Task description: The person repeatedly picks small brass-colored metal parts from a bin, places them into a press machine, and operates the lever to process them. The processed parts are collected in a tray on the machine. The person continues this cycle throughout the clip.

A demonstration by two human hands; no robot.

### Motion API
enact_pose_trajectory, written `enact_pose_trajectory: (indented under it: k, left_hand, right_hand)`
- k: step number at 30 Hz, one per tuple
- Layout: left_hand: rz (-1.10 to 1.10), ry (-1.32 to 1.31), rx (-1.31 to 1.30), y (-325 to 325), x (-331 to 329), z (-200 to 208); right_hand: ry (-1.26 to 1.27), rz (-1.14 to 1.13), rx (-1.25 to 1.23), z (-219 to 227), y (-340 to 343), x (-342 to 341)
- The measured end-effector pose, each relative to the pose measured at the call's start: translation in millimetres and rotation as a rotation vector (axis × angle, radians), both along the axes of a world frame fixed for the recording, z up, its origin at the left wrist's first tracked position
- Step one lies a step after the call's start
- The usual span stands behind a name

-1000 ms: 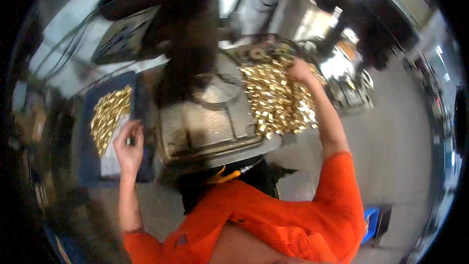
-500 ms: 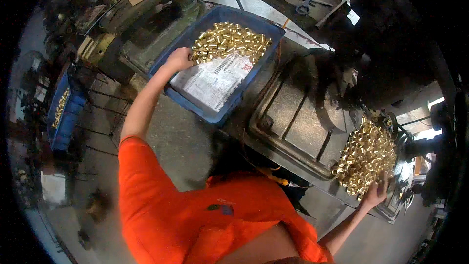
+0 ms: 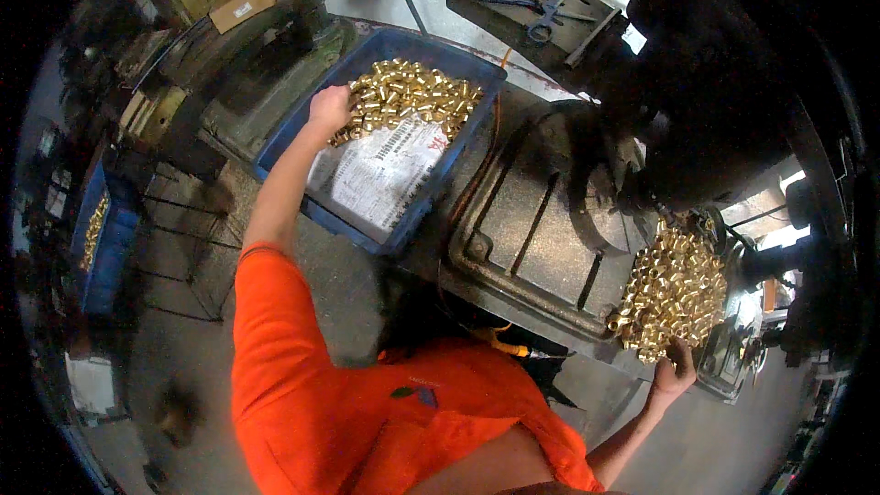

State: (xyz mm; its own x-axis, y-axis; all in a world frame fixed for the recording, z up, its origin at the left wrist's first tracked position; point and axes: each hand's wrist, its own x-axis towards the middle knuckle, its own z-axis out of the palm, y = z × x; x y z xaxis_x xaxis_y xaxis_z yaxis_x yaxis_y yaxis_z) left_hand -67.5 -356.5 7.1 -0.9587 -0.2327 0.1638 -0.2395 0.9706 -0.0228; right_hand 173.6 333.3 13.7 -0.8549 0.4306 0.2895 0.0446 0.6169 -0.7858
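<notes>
Head: left hand (image 3: 330,111) inside bin (image 3: 401,231), right hand (image 3: 674,373) at pile (image 3: 674,284) edge, plate (image 3: 530,213) between.

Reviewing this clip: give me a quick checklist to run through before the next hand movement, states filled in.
1. Left hand at the brass pieces in the blue bin: ok.
2. Left hand's grip on a piece: cannot tell, fingertips hidden.
3. Right hand at the brass pile's near edge: ok.
4. Right hand's grip on a piece: cannot tell.
5. Paper sheet inside the bin: ok.
</notes>
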Motion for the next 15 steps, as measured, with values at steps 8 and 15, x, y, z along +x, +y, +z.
enact_pose_trajectory:
  k: [8, 15]
  left_hand:
    - [-0.298, 0.016, 1.312, 87.3, 63.4, 66.5]
    - [-0.686, -0.615, 1.591, 265.5, 135.7, 52.9]
  right_hand:
    - [0.055, 0.426, 0.004, 61.5, -97.3, -18.4]
    - [0.009, 1.117, 0.051, 69.9, -197.2, -61.6]
